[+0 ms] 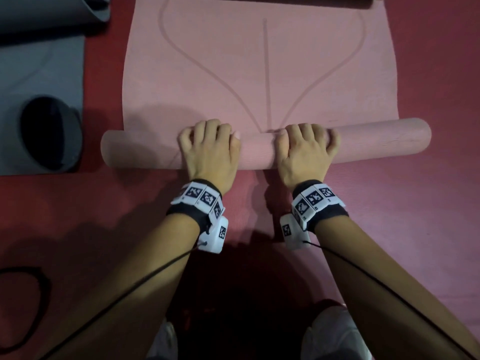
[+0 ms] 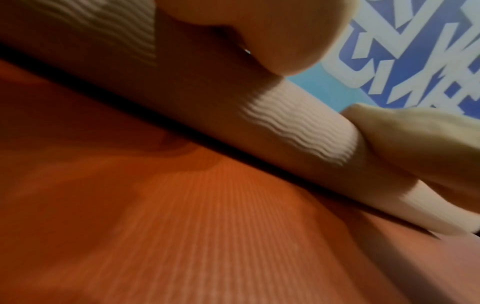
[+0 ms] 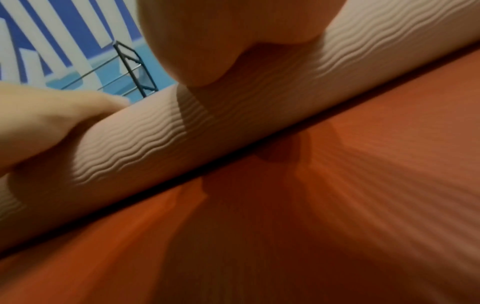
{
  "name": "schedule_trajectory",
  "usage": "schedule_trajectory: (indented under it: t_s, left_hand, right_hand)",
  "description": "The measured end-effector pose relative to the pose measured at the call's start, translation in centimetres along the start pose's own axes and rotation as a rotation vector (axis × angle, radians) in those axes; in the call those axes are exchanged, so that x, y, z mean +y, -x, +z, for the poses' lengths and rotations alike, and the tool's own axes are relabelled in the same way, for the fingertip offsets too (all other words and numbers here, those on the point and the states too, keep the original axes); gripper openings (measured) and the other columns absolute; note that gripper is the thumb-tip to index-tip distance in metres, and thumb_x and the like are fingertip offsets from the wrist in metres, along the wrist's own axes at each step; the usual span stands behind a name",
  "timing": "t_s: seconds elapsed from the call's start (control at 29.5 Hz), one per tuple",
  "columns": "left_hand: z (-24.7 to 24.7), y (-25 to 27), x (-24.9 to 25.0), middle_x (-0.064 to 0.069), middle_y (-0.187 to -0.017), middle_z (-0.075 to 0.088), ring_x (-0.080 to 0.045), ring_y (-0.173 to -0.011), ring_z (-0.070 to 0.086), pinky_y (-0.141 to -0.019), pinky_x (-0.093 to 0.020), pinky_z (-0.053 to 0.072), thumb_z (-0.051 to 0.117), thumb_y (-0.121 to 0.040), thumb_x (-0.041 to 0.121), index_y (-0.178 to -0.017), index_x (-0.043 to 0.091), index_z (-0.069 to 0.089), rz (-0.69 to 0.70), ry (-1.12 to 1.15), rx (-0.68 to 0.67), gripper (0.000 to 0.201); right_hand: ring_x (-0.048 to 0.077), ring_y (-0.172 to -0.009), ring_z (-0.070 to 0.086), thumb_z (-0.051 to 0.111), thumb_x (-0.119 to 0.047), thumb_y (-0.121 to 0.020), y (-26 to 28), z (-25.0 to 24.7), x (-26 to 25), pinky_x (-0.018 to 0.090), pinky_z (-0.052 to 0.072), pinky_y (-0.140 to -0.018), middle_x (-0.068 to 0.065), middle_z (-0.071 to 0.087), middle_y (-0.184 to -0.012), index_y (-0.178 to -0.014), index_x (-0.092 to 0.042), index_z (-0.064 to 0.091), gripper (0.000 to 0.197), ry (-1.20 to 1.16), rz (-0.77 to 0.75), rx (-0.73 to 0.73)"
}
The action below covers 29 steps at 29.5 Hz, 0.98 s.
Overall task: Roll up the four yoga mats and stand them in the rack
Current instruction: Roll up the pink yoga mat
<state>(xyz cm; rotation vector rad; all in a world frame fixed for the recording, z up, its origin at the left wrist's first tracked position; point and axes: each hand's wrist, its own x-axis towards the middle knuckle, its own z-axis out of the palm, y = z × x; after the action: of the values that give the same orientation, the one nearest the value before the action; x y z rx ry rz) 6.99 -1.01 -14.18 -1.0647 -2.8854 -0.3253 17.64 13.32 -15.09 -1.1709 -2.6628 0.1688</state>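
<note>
Half-rolled pink mat [image 1: 259, 74], roll axis left-right, both hands [image 1: 210, 149] [image 1: 306, 149] curled over it.

No word, number or brand name can be read in any view. The white wrist bands [image 1: 201, 197] carry black-and-white square tracking codes, which are patterns and not letters. In the wrist views a blue wall graphic [image 2: 420, 47] shows large white letter-like shapes, cropped and blurred past reading, and the pink yoga mat [image 1: 259, 74] bears only printed lines
</note>
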Motion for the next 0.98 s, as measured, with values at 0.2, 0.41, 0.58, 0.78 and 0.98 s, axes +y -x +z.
schedule_trajectory:
  t_s: [0.2,0.41,0.58,0.78,0.98]
  left_hand:
    - [0.6,-0.8,0.0,0.001,-0.103,0.066,-0.025,-0.098,0.055,-0.098,-0.046,0.033,0.029,-0.103,0.037,-0.101,0.020,0.066,-0.033,-0.048,0.041,0.041]
    - [-0.7,-5.0,0.4,-0.004,-0.101,0.069,-0.028,-0.096,0.060,-0.092,-0.046,0.033,0.025,-0.100,0.031,-0.092,0.017,0.065,-0.083,-0.092,-0.183,0.042]
    - [-0.2,-4.9,0.3,-0.004,-0.102,0.070,-0.029,-0.097,0.058,-0.090,-0.043,0.033,0.027,-0.101,0.033,-0.094,0.015,0.070,-0.078,-0.069,-0.129,0.046]
    - [2.0,-3.2,-0.2,0.002,-0.106,0.068,-0.023,-0.099,0.058,-0.100,-0.039,0.032,0.043,-0.098,0.029,-0.103,0.019,0.071,-0.071,0.062,0.194,0.030]
    - [0.6,-6.7,0.6,-0.002,-0.093,0.069,-0.026,-0.092,0.060,-0.093,-0.041,0.031,0.031,-0.095,0.028,-0.084,0.017,0.067,-0.161,-0.032,-0.019,0.039]
  right_hand:
    - [0.029,-0.111,0.055,0.030,-0.042,-0.100,-2.7,-0.4,-0.7,0.053,0.019,-0.114,0.001,0.070,-0.099,-0.093,-0.018,0.071,0.048,0.022,0.009,-0.097]
    - [0.023,-0.132,0.045,0.037,-0.042,-0.103,-0.1,0.4,0.1,0.050,0.012,-0.120,-0.002,0.061,-0.129,-0.125,-0.020,0.063,0.041,-0.073,-0.080,0.043]
    - [0.024,-0.112,0.054,0.038,-0.042,-0.099,-2.4,0.8,-0.7,0.049,0.024,-0.113,-0.005,0.066,-0.098,-0.095,-0.021,0.066,0.035,-0.039,-0.038,0.073]
    - [0.029,-0.102,0.058,0.033,-0.039,-0.097,-4.9,0.8,-1.6,0.049,0.024,-0.111,-0.001,0.070,-0.088,-0.082,-0.016,0.067,0.043,-0.020,-0.005,0.004]
    - [0.021,-0.125,0.049,0.032,-0.038,-0.103,-3.8,0.7,-1.2,0.053,0.014,-0.118,-0.007,0.065,-0.119,-0.112,-0.023,0.067,0.039,-0.111,-0.085,0.036]
